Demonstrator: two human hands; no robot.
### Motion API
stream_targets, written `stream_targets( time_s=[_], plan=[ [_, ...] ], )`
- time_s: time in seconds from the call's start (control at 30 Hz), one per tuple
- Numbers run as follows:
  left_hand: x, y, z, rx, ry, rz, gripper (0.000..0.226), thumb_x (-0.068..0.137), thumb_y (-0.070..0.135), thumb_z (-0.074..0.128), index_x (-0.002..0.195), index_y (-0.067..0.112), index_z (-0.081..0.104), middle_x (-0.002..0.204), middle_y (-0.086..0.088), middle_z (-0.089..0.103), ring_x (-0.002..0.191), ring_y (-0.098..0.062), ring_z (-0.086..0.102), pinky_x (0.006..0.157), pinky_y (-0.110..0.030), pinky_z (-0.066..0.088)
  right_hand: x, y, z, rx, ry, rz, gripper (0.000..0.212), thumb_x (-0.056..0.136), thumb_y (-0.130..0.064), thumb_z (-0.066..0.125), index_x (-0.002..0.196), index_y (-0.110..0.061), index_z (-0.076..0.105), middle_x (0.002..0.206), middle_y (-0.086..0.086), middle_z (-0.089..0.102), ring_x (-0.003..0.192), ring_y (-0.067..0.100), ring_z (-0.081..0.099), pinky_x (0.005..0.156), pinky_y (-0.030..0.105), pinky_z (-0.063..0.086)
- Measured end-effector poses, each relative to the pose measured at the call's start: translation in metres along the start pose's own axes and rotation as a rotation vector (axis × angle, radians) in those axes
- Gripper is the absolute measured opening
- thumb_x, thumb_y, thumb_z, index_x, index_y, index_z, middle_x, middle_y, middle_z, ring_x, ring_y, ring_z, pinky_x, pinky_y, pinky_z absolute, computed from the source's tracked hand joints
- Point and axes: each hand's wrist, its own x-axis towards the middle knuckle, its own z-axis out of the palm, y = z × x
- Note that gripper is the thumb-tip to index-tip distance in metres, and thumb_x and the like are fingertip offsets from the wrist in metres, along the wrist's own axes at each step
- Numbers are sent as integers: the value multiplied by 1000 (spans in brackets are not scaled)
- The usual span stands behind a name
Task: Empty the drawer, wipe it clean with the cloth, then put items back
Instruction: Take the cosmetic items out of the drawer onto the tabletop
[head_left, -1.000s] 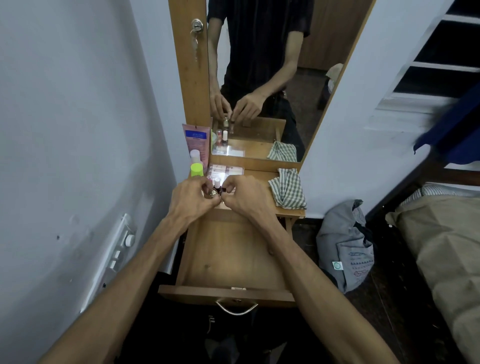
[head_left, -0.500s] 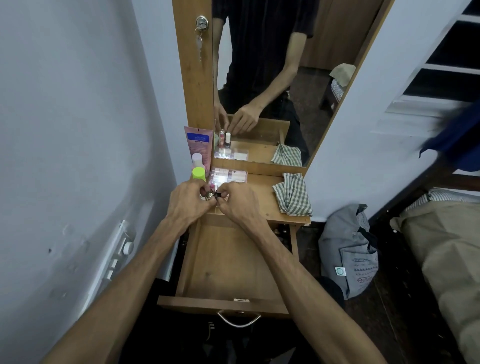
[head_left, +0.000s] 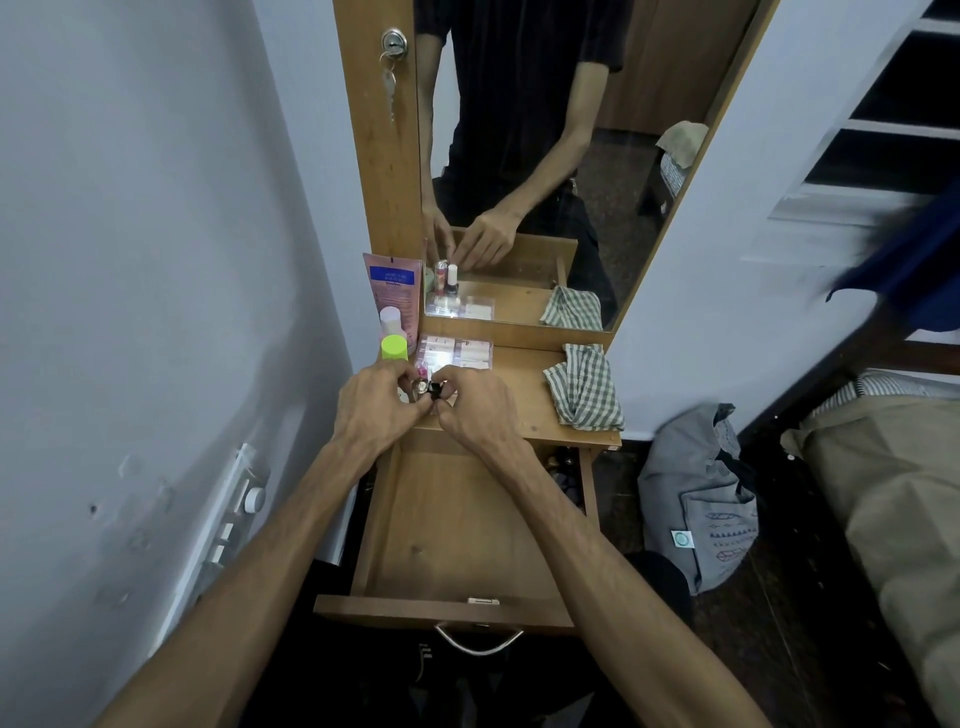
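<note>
The wooden drawer (head_left: 457, 525) is pulled out below the dresser top and shows a bare bottom. My left hand (head_left: 374, 410) and my right hand (head_left: 475, 410) meet over the front of the dresser top (head_left: 524, 410), each pinching a small bottle: a silver-capped one (head_left: 420, 387) on the left, a black-capped one (head_left: 435, 389) on the right. A green checked cloth (head_left: 584, 387) lies crumpled at the right of the top. A clear packet (head_left: 457, 353) lies behind my hands.
A pink tube (head_left: 395, 291), a white-capped bottle (head_left: 390, 318) and a lime-capped bottle (head_left: 395, 347) stand at the back left against the mirror frame. A grey bag (head_left: 696, 509) sits on the floor to the right, a bed (head_left: 893, 488) beyond it. The wall is close on the left.
The view has shifted slightly down. My hands stay together on the small bottles at the same spot on the dresser top.
</note>
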Motion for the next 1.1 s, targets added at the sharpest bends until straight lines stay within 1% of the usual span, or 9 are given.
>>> stream_targets(
  time_s=[0.1,0.2,0.27,0.47,0.57,0.67,0.8,0.93,1.1],
  plan=[
    [-2,-1,1,21,5,20,33,78,36,77,108,22,72,93,7,73,82,-16,66,77,-32,55,-2,2,-1,11,9,-5,34,87,-24,72,121,-21,73,98,-4,78,90,19,70,70,26,47],
    [-6,-1,2,20,27,16,34,79,36,77,110,25,71,92,9,72,82,-15,65,76,-31,55,-8,5,-4,22,27,-5,32,87,-26,71,119,-24,73,95,-5,78,89,18,71,73,29,54],
    [-11,0,2,24,54,11,33,79,37,76,109,25,71,91,10,71,82,-15,65,74,-31,55,-13,7,-7,21,40,-7,31,86,-24,70,117,-23,75,94,-6,78,89,17,70,75,30,55],
    [-39,20,9,-65,155,18,10,80,27,72,88,23,67,80,12,64,71,-12,57,63,-26,44,-42,31,-16,23,58,23,25,84,-20,72,109,-23,78,92,-8,78,81,10,69,78,27,55],
    [-60,32,26,-112,82,75,8,80,24,69,85,25,63,77,13,60,71,-9,56,62,-28,49,-63,48,-26,-2,44,37,22,85,-15,71,105,-19,79,92,-6,78,78,7,66,75,23,53],
    [-82,46,49,-126,-19,169,10,78,23,69,85,24,63,76,11,59,69,-11,57,61,-31,51,-88,71,-35,-30,27,103,17,84,-15,69,97,-21,78,91,-7,77,78,8,64,71,21,44],
    [-105,64,86,-88,-186,207,10,75,30,65,83,26,60,80,10,58,71,-13,58,62,-37,52,-118,103,-43,-67,-19,220,21,83,-20,68,100,-26,78,94,-9,77,86,12,70,74,24,50],
    [-121,80,113,-55,-329,226,23,79,38,64,97,24,63,91,8,60,84,-17,62,70,-35,52,-145,126,-49,-115,-47,244,17,83,-24,71,99,-24,78,100,-8,74,93,15,68,71,23,39],
    [-129,98,131,-33,-358,213,28,82,39,65,107,26,64,101,7,62,94,-18,63,77,-32,50,-165,143,-49,-154,-106,284,22,82,-29,71,104,-26,77,100,-8,67,90,14,64,70,24,38]
  ],
)
